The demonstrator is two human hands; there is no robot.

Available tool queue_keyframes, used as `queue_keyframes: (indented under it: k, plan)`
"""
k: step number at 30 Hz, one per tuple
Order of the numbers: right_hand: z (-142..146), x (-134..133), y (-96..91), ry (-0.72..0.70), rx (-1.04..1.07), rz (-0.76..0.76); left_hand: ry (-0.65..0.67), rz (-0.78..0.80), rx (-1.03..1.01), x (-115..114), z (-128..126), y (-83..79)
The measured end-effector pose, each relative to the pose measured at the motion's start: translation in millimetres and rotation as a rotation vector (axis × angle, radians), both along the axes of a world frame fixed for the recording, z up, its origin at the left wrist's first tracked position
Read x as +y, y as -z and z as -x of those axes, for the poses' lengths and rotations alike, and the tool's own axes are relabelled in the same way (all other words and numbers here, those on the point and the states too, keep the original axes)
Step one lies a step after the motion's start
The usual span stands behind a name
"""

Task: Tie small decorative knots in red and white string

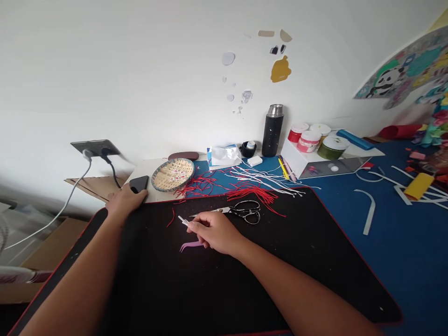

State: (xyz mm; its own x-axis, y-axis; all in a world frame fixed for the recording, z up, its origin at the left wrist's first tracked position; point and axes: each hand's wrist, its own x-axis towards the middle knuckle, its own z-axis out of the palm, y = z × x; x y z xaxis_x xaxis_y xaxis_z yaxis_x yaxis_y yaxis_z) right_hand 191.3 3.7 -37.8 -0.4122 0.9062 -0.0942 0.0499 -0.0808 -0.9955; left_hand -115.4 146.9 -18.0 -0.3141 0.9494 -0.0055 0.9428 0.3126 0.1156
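My left hand (126, 200) is closed around a dark phone (140, 183) at the mat's back left corner. Its thumb lies along the near edge, and the other fingers are partly hidden. Over the black mat (168, 289), my right hand (219, 231) pinches a small, thin white piece (183, 220) whose kind I cannot make out. Pink tweezers with bent tips (191, 245) stick out from beneath this hand; whether its lower fingers hold them is hidden. Behind the right hand lie black-handled scissors (247, 212), blades partly covered. A short red cord (171, 218) rests left of them.
A woven basket (173, 175) with small bits inside stands at the back. Red cords (252, 193) and white cords (269, 179) spread beside it. A black thermos (273, 130), paint jars (308, 141) and a wall socket (94, 148) with cables are farther off.
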Motion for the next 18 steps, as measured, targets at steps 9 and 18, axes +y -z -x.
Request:
queue_keyframes:
  k: [9,18]
  plan:
    - [-1,-3,-12.2,0.004,-0.090,-0.013,-0.020,-0.067,-0.010,5,-9,1.6]
    - [-1,-3,-5.5,0.000,-0.108,-0.055,0.028,-0.127,-0.056,11,-7,-4.6]
